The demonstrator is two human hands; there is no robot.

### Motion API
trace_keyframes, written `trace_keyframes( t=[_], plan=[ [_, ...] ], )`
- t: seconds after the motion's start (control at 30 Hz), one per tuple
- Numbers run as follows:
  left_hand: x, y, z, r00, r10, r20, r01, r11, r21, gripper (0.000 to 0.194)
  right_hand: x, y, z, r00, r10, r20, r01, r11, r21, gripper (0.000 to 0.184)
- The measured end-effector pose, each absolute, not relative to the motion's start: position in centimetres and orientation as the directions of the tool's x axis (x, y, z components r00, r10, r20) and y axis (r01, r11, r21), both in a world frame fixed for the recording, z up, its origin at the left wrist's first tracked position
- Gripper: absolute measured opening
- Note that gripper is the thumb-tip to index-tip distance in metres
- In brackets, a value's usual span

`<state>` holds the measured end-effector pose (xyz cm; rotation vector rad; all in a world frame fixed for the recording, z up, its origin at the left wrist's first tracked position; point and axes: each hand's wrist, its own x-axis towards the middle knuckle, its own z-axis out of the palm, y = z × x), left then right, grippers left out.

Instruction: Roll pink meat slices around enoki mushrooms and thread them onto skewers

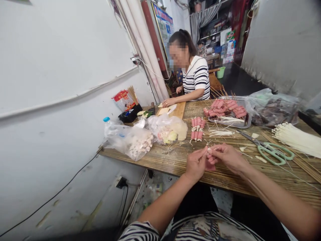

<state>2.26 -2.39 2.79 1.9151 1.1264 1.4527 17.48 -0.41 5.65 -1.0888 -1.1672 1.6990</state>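
Note:
My left hand (196, 164) and my right hand (228, 158) meet at the near table edge, fingers pinched together. Between them is a thin pink meat slice (210, 166), its lower end hanging below the fingertips. White enoki strands poke out at the fingertips; the rest is hidden by my fingers. Just beyond my hands, finished pink rolls with white enoki ends (197, 125) lie side by side. A small pile of loose enoki (220, 132) is to their right. Green-handled scissors (274, 154) lie blades apart, right of my right hand.
A metal tray (247, 124) holds skewered pink rolls (225, 107). Beside it sit a dark-filled plastic bag (273, 108), a large enoki bundle (297, 138) and bamboo skewers (307, 170). Bagged food (140, 142) lies left. A co-worker (197, 73) works at a cutting board (179, 110).

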Motion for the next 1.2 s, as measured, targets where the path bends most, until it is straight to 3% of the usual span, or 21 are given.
trace_keyframes(
  t=[0.23,0.4,0.53,0.7,0.9,1.07,1.2],
  plan=[
    [1.0,-1.6,2.4,0.297,0.815,0.497,0.280,-0.572,0.771,0.021,18.4,-0.2,4.4,-0.398,0.853,-0.338,-0.139,-0.420,-0.897,0.037],
    [0.4,-1.4,1.3,0.214,0.899,0.382,0.203,-0.423,0.883,0.014,18.4,-0.4,3.6,-0.410,0.860,-0.304,-0.099,-0.374,-0.922,0.039],
    [-0.1,-1.6,1.0,0.253,0.893,0.371,0.154,-0.416,0.896,0.014,18.6,-0.6,3.2,-0.445,0.873,-0.198,0.054,-0.195,-0.979,0.040],
    [-0.7,-1.4,0.7,0.374,0.768,0.520,0.193,-0.613,0.766,0.015,19.2,-0.8,2.8,-0.452,0.891,0.044,0.260,0.179,-0.949,0.038],
    [-0.8,-1.0,-0.8,0.463,0.604,0.649,0.307,-0.796,0.522,0.016,20.1,-1.0,1.4,-0.568,0.774,0.280,0.380,0.548,-0.745,0.032],
    [-0.9,-1.3,-0.8,0.584,0.533,0.612,0.398,-0.846,0.356,0.017,20.5,-1.1,0.5,-0.691,0.602,0.400,0.407,0.782,-0.473,0.032],
    [-1.2,-1.6,0.1,0.702,0.472,0.534,0.391,-0.881,0.265,0.021,20.7,-1.5,0.7,-0.797,0.444,0.409,0.402,0.896,-0.189,0.032]
  ],
)
